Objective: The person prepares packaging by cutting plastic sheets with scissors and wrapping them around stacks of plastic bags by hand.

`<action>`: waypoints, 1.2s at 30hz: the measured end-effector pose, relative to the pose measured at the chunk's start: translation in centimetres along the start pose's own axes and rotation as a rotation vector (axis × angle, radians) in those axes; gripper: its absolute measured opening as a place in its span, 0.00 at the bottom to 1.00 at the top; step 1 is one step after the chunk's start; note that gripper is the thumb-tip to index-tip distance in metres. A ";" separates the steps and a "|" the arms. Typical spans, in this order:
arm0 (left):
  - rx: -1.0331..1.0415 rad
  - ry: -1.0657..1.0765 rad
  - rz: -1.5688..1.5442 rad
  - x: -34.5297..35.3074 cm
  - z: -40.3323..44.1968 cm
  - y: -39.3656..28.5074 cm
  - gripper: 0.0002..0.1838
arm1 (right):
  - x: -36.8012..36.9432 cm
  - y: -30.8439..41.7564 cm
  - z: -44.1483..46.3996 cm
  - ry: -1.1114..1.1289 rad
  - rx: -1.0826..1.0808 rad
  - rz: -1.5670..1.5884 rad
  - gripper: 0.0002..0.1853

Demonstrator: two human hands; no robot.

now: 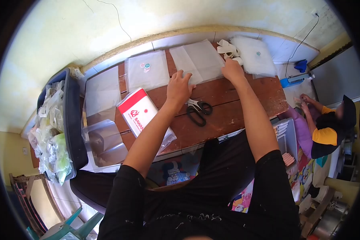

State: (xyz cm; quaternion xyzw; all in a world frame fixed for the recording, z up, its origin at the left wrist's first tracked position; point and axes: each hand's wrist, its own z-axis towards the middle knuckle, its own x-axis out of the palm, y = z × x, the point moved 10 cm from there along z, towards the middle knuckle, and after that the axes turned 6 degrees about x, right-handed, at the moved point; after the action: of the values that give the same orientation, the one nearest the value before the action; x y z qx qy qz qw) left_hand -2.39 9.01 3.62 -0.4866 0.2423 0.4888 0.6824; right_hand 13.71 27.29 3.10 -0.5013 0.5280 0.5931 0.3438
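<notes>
Two hands (178,89) (233,70), left splayed, right's grip unclear, span a table (225,105) beside the wall (180,16).

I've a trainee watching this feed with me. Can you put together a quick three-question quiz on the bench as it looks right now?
1. True or false: the left hand is gripping the scissors.
2. What colour is the band on the printed packet? A) green B) red C) blue
3. Fill in the gap: from the person's own viewpoint, the dark bin stands at the ____ end of the table.

Key:
1. False; the scissors lie on the table, and the left hand does not grip them.
2. B
3. left
</notes>
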 end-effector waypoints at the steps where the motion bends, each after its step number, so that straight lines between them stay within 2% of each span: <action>1: -0.004 0.023 -0.004 0.0 -0.1 0.0 0.23 | 0.3 0.3 0.1 0.016 -0.028 -0.015 0.19; 2: -0.009 0.046 -0.007 0.0 -0.2 0.0 0.23 | 0.7 0.5 0.0 0.033 -0.055 -0.030 0.15; 6: 0.012 0.009 0.004 1.0 0.1 0.4 0.19 | 0.6 0.6 0.3 0.026 -0.058 -0.025 0.14; 8: 0.053 -0.044 0.009 0.9 0.0 0.4 0.14 | 0.8 0.7 0.3 0.029 -0.060 -0.022 0.15; 11: 0.027 -0.021 0.007 1.2 0.0 0.8 0.12 | 1.3 0.6 0.4 0.050 -0.026 -0.045 0.15; 15: 0.013 -0.015 0.013 1.2 -0.1 1.2 0.11 | 1.5 0.8 0.6 0.047 -0.057 -0.074 0.14; 21: 0.011 -0.133 -0.045 -1.2 -0.6 1.0 0.12 | 0.2 2.2 -1.4 0.037 0.001 -0.088 0.15; 23: -0.068 -0.154 -0.176 -3.0 -1.1 1.6 0.11 | -0.7 4.5 -2.4 -0.106 -0.127 -0.064 0.15; 24: -0.071 -0.158 -0.173 -3.9 -1.5 1.6 0.11 | -0.9 5.5 -3.5 -0.106 -0.133 -0.064 0.15; 26: -0.113 -0.170 -0.226 -5.8 -2.6 2.2 0.10 | -1.5 9.4 -7.3 -0.097 -0.327 0.043 0.14; 29: -0.169 -0.156 -0.242 -9.3 -5.0 2.7 0.10 | -0.5 13.4 -12.0 -0.081 -0.471 0.126 0.13; 31: -0.173 -0.160 -0.160 -12.4 -7.7 3.4 0.10 | -0.6 17.3 -16.5 0.025 -0.598 0.257 0.09; 33: -0.273 -0.026 -0.273 -13.8 -9.9 4.2 0.11 | 0.0 18.9 -18.5 0.074 -0.614 0.281 0.09; 36: -0.307 -0.013 -0.211 -17.2 -12.9 5.4 0.11 | 1.2 20.9 -21.2 0.129 -0.676 0.306 0.09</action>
State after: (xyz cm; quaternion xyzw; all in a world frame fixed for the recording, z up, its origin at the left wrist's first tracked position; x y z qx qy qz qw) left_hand -12.32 -9.75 9.94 -0.6047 0.1080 0.4487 0.6492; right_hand -1.29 2.25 9.10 -0.5383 0.3917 0.7455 0.0322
